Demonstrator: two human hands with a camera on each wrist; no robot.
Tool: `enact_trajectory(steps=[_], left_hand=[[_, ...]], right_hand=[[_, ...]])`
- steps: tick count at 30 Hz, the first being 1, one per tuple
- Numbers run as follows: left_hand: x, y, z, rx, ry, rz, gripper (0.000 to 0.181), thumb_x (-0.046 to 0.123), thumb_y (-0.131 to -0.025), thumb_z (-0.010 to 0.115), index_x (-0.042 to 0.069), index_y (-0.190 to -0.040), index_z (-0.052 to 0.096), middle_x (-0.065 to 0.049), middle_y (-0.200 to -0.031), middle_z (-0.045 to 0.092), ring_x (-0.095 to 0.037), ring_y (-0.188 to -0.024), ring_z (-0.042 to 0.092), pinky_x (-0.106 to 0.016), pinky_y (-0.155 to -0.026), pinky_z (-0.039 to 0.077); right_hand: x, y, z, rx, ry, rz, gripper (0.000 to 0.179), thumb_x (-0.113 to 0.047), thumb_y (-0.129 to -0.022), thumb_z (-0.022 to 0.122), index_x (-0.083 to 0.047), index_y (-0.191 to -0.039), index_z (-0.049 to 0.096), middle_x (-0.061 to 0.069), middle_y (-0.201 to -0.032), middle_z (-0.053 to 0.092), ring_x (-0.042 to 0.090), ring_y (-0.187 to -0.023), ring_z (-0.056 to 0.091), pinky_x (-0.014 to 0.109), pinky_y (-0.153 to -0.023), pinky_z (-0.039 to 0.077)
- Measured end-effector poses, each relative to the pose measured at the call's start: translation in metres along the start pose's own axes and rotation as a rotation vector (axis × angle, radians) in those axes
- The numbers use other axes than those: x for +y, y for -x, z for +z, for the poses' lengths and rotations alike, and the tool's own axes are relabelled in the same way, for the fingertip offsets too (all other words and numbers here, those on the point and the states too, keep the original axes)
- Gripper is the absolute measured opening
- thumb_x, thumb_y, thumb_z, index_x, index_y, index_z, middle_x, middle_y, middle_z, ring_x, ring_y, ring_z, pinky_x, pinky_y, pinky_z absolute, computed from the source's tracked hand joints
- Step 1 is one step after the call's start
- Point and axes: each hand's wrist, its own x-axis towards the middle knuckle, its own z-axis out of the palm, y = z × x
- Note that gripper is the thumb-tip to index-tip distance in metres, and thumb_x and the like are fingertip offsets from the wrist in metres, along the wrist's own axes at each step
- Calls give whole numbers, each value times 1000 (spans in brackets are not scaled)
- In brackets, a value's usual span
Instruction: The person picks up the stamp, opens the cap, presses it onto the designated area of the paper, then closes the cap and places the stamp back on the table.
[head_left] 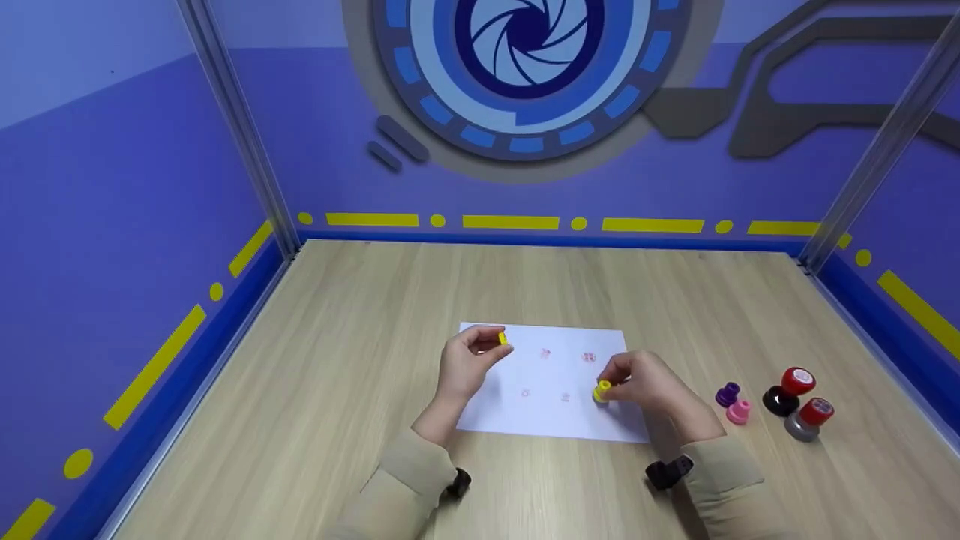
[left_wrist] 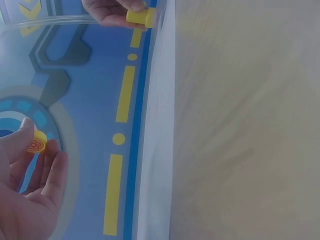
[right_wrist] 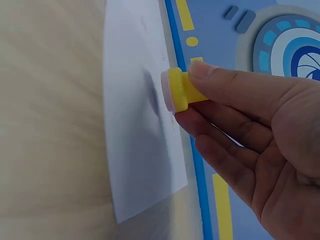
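Note:
My right hand (head_left: 646, 381) pinches a yellow toy stamp (right_wrist: 186, 91) by its handle, over the right part of a white sheet of paper (head_left: 555, 420). In the right wrist view its pale face points at the sheet, with a shadow on the paper beside it. Between thumb and fingertips, my left hand (head_left: 463, 364) holds a small yellow cap (left_wrist: 37, 142) with a red flower pattern on its top, raised over the sheet's left side. Several faint red prints (head_left: 589, 357) mark the paper.
Right of the sheet stand a purple stamp (head_left: 727, 394) and a pink stamp (head_left: 739, 412). Beyond them, two larger red-topped stamps, one with a black part (head_left: 781, 402) and one with a grey part (head_left: 802, 427), stand on the wooden table (head_left: 360, 300). Blue-purple panels enclose the table.

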Motion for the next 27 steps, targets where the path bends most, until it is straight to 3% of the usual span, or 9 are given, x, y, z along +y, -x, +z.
enact_trajectory(steps=[17,27], left_hand=[[1,2,0,9,-26,-2,27,6,-86,82,1,-113,75,-17,-107,75,-24,-98,71,-17,-80,58],[1,1,1,0,-42,-19,27,4,-85,83,0,-110,75,-15,-105,76,-22,-97,73,-18,-81,59]], right_hand=[[-1,-1,8,-1,8,54,20,5,-77,84,-6,-80,68,2,-80,66,14,-73,55,23,-62,47],[-2,-1,6,19,55,-10,19,4,-73,85,-5,-77,68,1,-75,67,13,-70,55,20,-60,46]])
